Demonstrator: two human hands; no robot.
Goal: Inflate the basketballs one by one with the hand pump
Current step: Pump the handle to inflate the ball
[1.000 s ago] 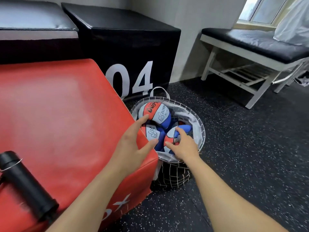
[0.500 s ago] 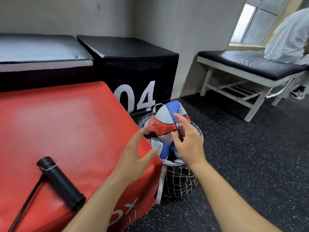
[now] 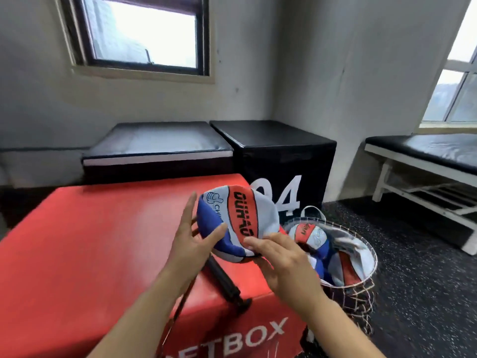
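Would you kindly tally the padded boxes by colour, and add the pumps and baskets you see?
Red padded box: 1
Black padded box: 1, marked 04
Low black pad: 1
Hand pump: 1
Wire basket: 1
Total: 5

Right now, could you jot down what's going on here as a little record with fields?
held item: flat red, white and blue basketball, above the red box
right hand: grips the ball's lower edge
left hand: open, fingers spread against the ball's left side
pump: black, lying on the red box near its front edge
basket: wire, on the floor right of the box, more flat balls inside
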